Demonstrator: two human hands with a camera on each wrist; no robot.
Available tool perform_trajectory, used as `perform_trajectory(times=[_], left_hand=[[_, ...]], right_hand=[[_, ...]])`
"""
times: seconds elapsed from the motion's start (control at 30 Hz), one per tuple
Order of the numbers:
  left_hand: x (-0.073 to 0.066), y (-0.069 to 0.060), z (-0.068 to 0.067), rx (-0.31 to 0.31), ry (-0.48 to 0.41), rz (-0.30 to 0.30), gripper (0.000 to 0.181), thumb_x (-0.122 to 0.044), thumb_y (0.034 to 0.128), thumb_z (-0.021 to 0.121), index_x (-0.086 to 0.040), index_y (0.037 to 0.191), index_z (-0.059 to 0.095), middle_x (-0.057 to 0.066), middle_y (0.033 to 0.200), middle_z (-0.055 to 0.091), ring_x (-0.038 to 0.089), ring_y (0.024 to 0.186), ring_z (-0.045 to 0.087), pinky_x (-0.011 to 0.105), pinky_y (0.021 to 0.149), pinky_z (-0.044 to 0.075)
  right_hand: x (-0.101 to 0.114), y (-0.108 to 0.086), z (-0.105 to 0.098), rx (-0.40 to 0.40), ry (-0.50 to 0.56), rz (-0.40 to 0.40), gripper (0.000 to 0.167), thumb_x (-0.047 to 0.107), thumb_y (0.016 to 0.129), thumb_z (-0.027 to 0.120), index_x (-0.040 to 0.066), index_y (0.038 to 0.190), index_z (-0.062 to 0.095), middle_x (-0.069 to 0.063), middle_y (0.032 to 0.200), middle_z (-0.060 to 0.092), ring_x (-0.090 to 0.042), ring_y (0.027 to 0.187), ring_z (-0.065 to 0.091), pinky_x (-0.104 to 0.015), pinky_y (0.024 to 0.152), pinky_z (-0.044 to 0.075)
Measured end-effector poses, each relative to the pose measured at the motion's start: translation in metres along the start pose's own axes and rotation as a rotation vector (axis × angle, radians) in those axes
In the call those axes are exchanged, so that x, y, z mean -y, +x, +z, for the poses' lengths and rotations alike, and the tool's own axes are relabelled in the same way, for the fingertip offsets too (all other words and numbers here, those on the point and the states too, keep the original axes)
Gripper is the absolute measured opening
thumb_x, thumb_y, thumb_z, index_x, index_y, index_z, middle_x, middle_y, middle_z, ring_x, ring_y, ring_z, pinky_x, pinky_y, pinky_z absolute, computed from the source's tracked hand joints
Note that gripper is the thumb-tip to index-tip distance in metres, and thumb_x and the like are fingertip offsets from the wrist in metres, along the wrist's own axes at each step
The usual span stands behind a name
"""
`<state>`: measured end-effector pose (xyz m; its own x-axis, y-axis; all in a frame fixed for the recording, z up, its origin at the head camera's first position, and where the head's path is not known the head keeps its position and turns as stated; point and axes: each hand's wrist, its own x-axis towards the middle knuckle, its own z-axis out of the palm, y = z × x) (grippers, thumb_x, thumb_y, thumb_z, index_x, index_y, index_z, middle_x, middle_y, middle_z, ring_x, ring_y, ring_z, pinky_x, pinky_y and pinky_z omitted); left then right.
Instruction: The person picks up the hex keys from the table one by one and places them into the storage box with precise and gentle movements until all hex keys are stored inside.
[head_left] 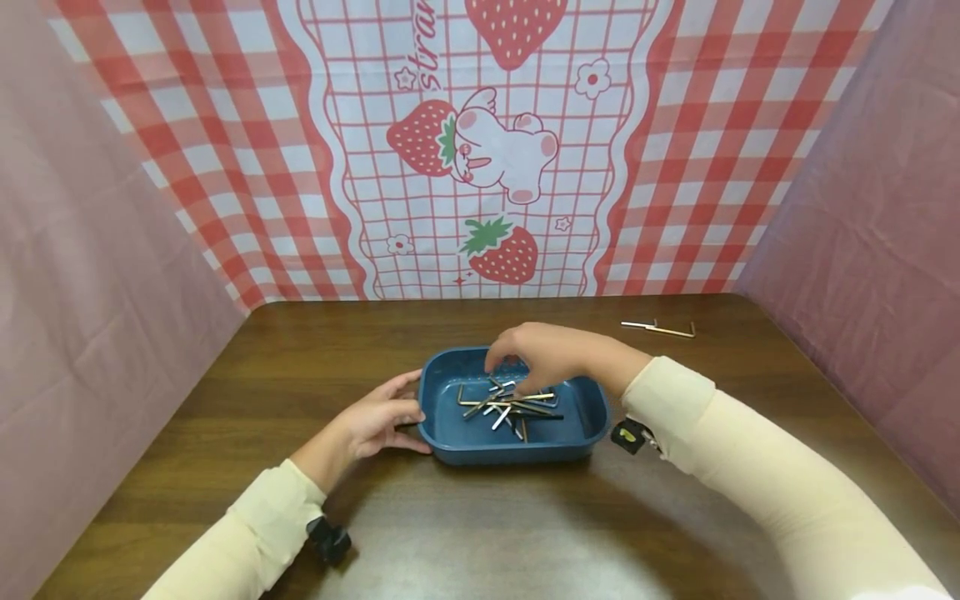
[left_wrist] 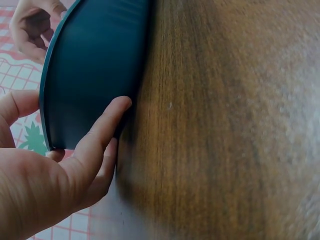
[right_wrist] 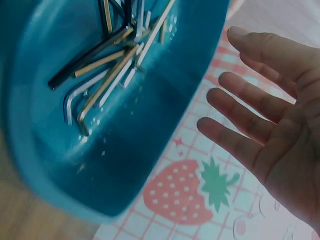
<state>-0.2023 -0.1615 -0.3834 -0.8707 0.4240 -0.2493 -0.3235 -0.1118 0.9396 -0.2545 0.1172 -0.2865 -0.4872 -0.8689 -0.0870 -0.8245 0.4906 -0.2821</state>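
A blue rectangular bin (head_left: pixel 480 456) stands on the wooden table, with a jumbled pile of hex keys (head_left: pixel 517 403) in silver, brass and black tones inside it. At its left end, my left hand (head_left: pixel 378 417) holds the bin, fingers spread along the outer wall (left_wrist: pixel 95 75) and at the rim. My right hand (head_left: pixel 551 354) hovers over the bin's far side, above the pile. Its fingers (right_wrist: pixel 245 107) are spread and bent a little, with nothing between them in the right wrist view. The keys (right_wrist: pixel 107 90) lie apart from that hand.
Two L-shaped hex keys (head_left: pixel 667 330) lie on the table (head_left: pixel 330 342) at the far right. A strawberry-patterned cloth (head_left: pixel 487 167) hangs behind the table, with pink drapes (head_left: pixel 847 208) at both sides.
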Motion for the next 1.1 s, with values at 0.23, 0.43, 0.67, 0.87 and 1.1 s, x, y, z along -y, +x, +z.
perform_trajectory(times=[0.23,0.43,0.67,0.87,1.1], left_hand=[[-0.001,0.000,0.001,0.000,-0.004,0.002,0.084,0.008,0.0802,0.050,-0.009,0.155,0.017,0.029,0.143,0.032,0.026,0.094,0.059,0.062,0.081,0.051],[-0.001,0.000,0.001,-0.002,-0.007,0.004,0.083,0.008,0.0808,0.050,-0.009,0.155,0.017,0.029,0.143,0.032,0.027,0.094,0.059,0.062,0.081,0.051],[-0.001,0.000,0.001,0.005,-0.010,0.004,0.084,0.008,0.0805,0.050,-0.009,0.155,0.016,0.029,0.145,0.031,0.028,0.098,0.059,0.062,0.081,0.051],[0.000,0.000,0.001,0.005,-0.001,0.006,0.084,0.007,0.0805,0.050,-0.009,0.155,0.016,0.030,0.144,0.032,0.028,0.097,0.059,0.061,0.081,0.051],[0.000,0.000,0.001,0.004,0.004,0.007,0.084,0.007,0.0808,0.050,-0.009,0.155,0.015,0.030,0.142,0.033,0.027,0.093,0.059,0.060,0.080,0.052]], right_hand=[[-0.010,-0.026,-0.006,-0.164,-0.083,0.041,0.045,0.015,0.077,0.082,0.013,0.120,0.066,-0.002,0.119,0.063,-0.020,0.110,0.059,-0.039,0.094,0.050],[-0.020,-0.050,-0.011,-0.282,-0.089,0.093,0.046,0.014,0.076,0.083,0.012,0.119,0.068,0.000,0.117,0.064,-0.019,0.109,0.059,-0.041,0.093,0.050],[-0.035,-0.078,-0.015,-0.356,-0.055,0.182,0.047,0.011,0.075,0.084,0.010,0.118,0.067,-0.004,0.116,0.065,-0.023,0.107,0.061,-0.044,0.090,0.052],[-0.052,-0.096,-0.014,-0.413,-0.060,0.230,0.046,0.011,0.074,0.084,0.007,0.116,0.068,-0.008,0.113,0.066,-0.025,0.104,0.061,-0.046,0.088,0.053],[-0.078,-0.113,-0.009,-0.456,-0.084,0.290,0.042,0.008,0.075,0.083,0.003,0.114,0.068,-0.011,0.109,0.067,-0.028,0.100,0.063,-0.048,0.085,0.054]])
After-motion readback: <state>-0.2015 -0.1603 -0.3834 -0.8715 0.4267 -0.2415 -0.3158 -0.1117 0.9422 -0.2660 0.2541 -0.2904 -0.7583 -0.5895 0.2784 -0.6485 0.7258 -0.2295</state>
